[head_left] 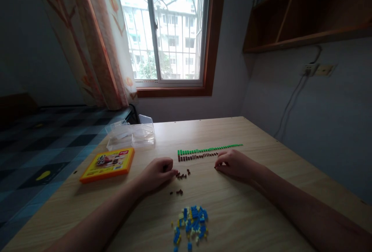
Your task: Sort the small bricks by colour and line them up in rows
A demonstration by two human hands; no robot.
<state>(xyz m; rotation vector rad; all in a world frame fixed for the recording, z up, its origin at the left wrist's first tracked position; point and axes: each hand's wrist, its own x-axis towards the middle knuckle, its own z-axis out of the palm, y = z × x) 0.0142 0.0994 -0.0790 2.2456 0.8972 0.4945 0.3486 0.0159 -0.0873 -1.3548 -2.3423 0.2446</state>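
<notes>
My right hand [232, 163] pinches a tiny brown brick [215, 167] just above or on the table, near the right end of a row of brown bricks [188, 157]. Behind that row runs a longer row of green bricks [203, 151], slanting away to the right. My left hand [158, 172] is closed, its fingertips touching the edge of a loose group of brown bricks [183, 175]; whether it grips one is hidden. A few more brown bricks [179, 192] lie nearer to me. A mixed heap of blue, yellow and cream bricks [192, 221] lies at the front.
An orange and yellow box [109, 163] lies left of my left hand. Behind it stand clear plastic containers [130, 135] with raised lids. The wooden table [261, 205] meets a bed [29, 159] on the left and sits below a window.
</notes>
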